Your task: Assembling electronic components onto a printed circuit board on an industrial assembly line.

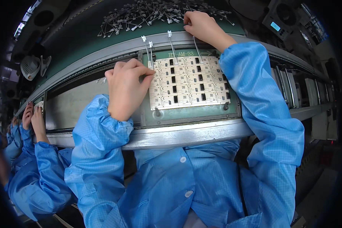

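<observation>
A panel of white circuit boards [188, 90] with black components lies on a green carrier plate [186, 112] in front of me. My left hand [127, 87] is at its upper left edge, thumb and index finger closed together there; what they hold, if anything, is hidden. Short cables with white plugs, one of them a cable [172, 46] near the middle, rise from the panel's far edge. My right hand [204, 28] is closed above the far rail, at the near edge of a cable pile [148, 15]. Its fingertips are partly hidden. Another cable [197, 47] runs up from the panel toward this hand.
A metal rail [190, 133] runs along the near side of the conveyor line. To the left, another person's hands [36, 117] work at the same line. A small white fan [29, 68] stands far left; a device with a lit screen [275, 26] stands far right.
</observation>
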Available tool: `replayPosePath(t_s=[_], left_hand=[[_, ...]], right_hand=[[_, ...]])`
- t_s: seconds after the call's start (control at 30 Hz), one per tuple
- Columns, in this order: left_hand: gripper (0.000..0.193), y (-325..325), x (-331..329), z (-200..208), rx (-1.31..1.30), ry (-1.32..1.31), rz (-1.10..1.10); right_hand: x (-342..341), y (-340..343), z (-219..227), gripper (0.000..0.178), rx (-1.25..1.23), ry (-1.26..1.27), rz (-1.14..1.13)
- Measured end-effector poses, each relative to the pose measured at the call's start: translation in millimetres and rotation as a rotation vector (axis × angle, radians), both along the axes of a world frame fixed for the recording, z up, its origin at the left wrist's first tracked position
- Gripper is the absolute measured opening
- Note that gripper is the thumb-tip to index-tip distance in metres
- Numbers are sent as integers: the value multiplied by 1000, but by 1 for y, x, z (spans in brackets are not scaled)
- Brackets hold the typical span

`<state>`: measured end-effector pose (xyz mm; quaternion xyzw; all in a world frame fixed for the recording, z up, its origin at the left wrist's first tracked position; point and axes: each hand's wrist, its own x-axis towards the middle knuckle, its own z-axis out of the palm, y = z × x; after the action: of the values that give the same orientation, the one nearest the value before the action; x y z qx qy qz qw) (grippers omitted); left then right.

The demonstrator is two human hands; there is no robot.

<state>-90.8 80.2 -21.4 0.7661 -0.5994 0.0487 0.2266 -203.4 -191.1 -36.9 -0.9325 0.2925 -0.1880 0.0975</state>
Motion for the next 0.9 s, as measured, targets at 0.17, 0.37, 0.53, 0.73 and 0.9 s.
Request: replayPosePath(t_s=[0.17, 0.37, 0.53, 0.73, 0.9], left_hand=[[3, -5, -1, 0, -4, -8, -1], [4, -4, -1, 2, -4, -77, -10], [6, -3, -9, -2, -65, -243, -52], [10, -3, -15, -8, -84, -432, -122], [9, -3, -23, -3, -36, -508, -123]], right_hand=[[7, -24, -17, 17, -81, -27, 157], [-11, -10, 27, 21, 95, -240, 232], [-29, 15, 71, 18, 372, -508, 211], [-44, 6, 70, 13, 636, -734, 330], [-53, 13, 58, 14, 774, -833, 608]])
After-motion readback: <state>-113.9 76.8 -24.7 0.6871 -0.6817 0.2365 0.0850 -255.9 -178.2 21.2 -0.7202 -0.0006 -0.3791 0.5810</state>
